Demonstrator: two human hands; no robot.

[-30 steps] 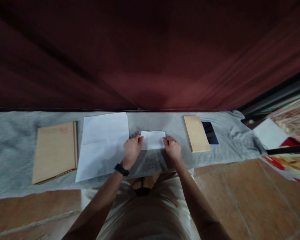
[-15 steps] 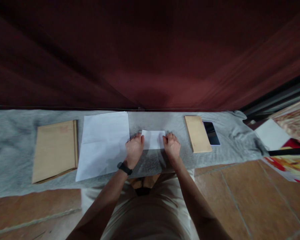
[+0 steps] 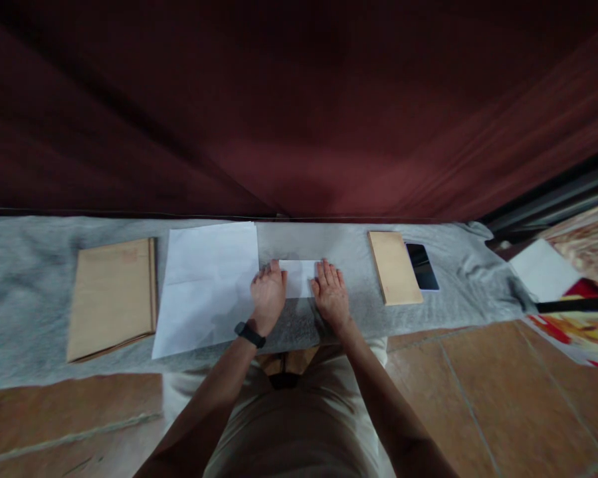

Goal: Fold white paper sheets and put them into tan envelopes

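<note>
A small folded white paper [image 3: 299, 279] lies flat on the grey cloth in front of me. At its left end is my left hand [image 3: 269, 292], with a dark band on the wrist; the fingers are bent and the thumb presses along the paper's edge. My right hand [image 3: 331, 295] rests palm down over the right end, fingers stretched out and covering that part. Just left of my left hand, larger white sheets [image 3: 204, 285] lie with a crease across them.
Brown envelopes [image 3: 112, 299] lie stacked at the left. On the right are a smaller tan envelope stack [image 3: 395, 267] and a dark phone [image 3: 422, 267]. The grey cloth [image 3: 468, 285] covers the narrow surface, with a dark red curtain [image 3: 299, 133] behind it.
My right hand has moved left over the paper's right end, and its fingers have straightened from bent to flat. My left hand stays at the left end.
</note>
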